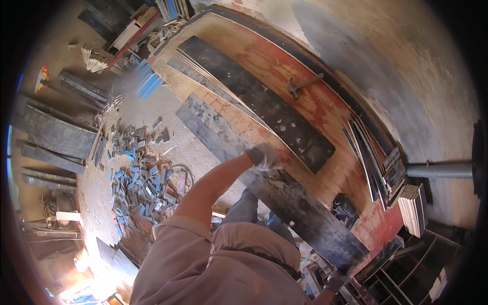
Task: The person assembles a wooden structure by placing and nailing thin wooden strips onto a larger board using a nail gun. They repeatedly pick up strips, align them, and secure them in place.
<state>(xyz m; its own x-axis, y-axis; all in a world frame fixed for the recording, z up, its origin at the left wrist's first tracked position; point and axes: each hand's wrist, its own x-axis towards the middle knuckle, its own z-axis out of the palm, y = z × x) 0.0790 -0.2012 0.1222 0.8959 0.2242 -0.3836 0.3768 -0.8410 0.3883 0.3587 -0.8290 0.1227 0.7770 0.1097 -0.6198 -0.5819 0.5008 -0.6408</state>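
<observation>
A long black-faced board [301, 198] lies slantwise in front of me, along the near edge of a worn red worktable [263, 49]. My left hand [267, 158], in a pale glove with a dark cuff, is on the board's middle; its fingers are blurred. At the board's near right end is my right hand [337, 280], gloved too, its fingers partly hidden by the board's end. Farther onto the table rests a stack of similar dark boards [259, 103], slightly fanned. A claw hammer [305, 84] with a wooden handle lies beyond the stack.
Thin strips [362, 160] and a pile of short panels [411, 209] stand at the table's right. A dark object [344, 207] sits near its edge. Blue and grey offcuts [145, 183] cover the floor at left, with long boards [57, 129] beyond. A wall [381, 57] backs the table.
</observation>
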